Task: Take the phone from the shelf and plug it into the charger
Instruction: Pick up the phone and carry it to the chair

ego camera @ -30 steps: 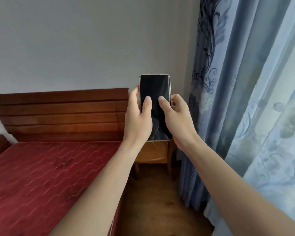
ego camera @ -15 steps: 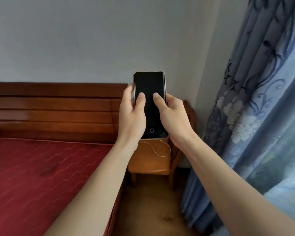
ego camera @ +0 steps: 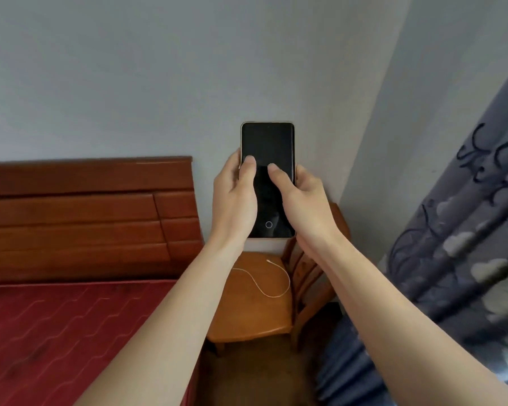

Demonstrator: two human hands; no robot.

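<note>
Head view: I see both arms stretched forward, bare to the frame edge, meeting at one phone (ego camera: pixel 267 148) held upright in front of the wall. My left hand (ego camera: pixel 234 200) wraps the phone's left edge, thumb pressed flat on the dark screen. My right hand (ego camera: pixel 302 200) closes around the right edge, its thumb also lying on the glass, angled inward. Both hands are clamped on the phone, fingers curled behind it where I cannot see them. The screen is dark apart from a small ring near its bottom. Below the hands stands one wooden chair (ego camera: pixel 255 317), with one white charger cable (ego camera: pixel 264 281) looped on its seat. One bed (ego camera: pixel 56 332) lies at left, one curtain (ego camera: pixel 452 259) at right.
</note>
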